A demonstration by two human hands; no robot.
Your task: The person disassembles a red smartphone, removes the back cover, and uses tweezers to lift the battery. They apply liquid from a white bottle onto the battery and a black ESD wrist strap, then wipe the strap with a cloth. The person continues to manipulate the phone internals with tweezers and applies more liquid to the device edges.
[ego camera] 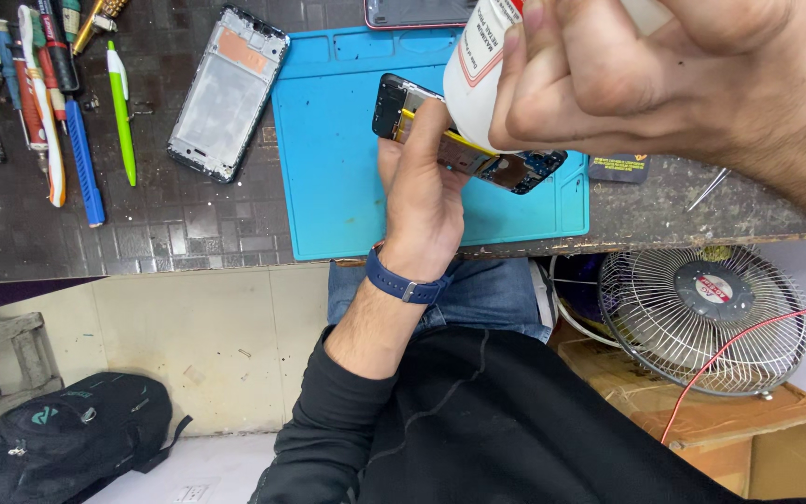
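Right now my left hand (422, 201) is closed around an opened phone (466, 149), propping it above the blue mat (347, 177) so its insides face me. My right hand (664, 75), at two o'clock from it, is wrapped tight around a white bottle (478, 79), tipped over the phone's middle, seemingly touching it. Screwdrivers (44, 84) lie at nine o'clock on the desk (142, 233).

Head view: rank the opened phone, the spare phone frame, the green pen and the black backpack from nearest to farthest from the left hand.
1. Opened phone, held in the left hand over the blue mat.
2. Spare phone frame, left of the mat.
3. Green pen, further left among tools.
4. Black backpack, on the floor, lower left.
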